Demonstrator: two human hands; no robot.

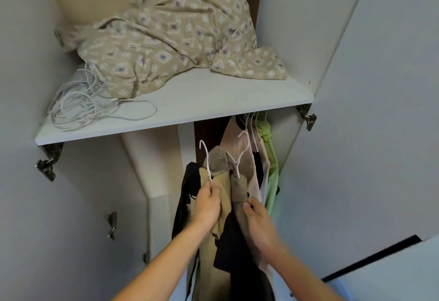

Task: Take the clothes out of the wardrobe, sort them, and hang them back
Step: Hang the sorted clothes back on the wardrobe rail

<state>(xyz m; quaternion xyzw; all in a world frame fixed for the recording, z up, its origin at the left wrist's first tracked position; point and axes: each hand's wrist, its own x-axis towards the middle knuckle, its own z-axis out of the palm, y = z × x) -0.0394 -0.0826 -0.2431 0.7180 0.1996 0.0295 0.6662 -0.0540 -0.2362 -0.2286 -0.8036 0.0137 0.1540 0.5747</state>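
Head view: we see our left hand [209, 202] pinching a white hanger [206, 158] with tan clothes [224, 202], below the wardrobe shelf [190, 108]. Our right hand [257, 217] pinches grey-brown clothes [238, 192] on another white hanger [240, 155]. Beige and green garments [270, 158] hang behind. A patterned sheet [171, 32] and coiled cable [80, 103] lie on the shelf.

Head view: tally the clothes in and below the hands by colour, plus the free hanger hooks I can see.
Tan garment: 1
Grey-brown garment: 1
Black garment: 1
Pale beige garment: 1
Green garment: 1
White hanger hooks: 2
Total: 7
Further dark garments may be hidden behind these.
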